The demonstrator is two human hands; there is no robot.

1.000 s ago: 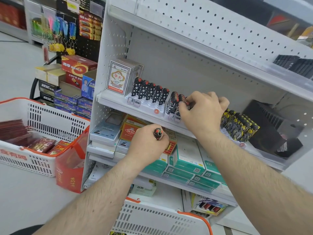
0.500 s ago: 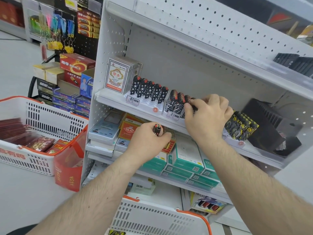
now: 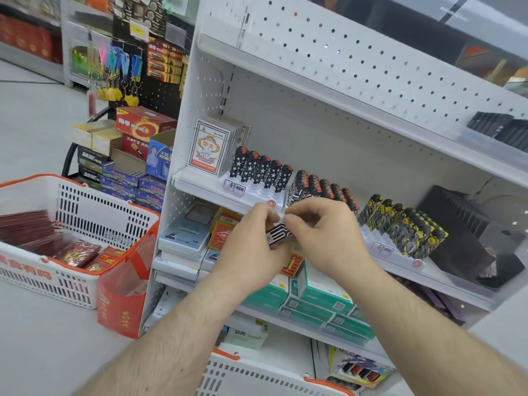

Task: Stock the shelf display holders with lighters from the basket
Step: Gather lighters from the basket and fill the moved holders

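A black lighter with white line pattern (image 3: 277, 233) lies between both hands, just below the shelf's front edge. My left hand (image 3: 251, 247) is closed around its lower end and my right hand (image 3: 323, 238) pinches its upper end. On the white shelf (image 3: 200, 184) stand clear display holders: a row of star-print lighters (image 3: 261, 168), a row of black-and-white patterned lighters with red tops (image 3: 323, 188), and a row of black-and-yellow lighters (image 3: 403, 227). A white basket with orange trim (image 3: 257, 375) sits at the bottom, its contents hidden.
A second white-and-orange basket (image 3: 94, 207) with red packets stands at the left, an orange bag (image 3: 123, 298) beside it. Playing-card boxes (image 3: 210, 145) stand left of the lighters. A black holder (image 3: 463, 232) sits at the shelf's right. Boxed goods fill the lower shelves.
My right hand left the row of red-topped lighters and came down to the left hand. Both hands now hold the lighter that the left hand was holding alone.
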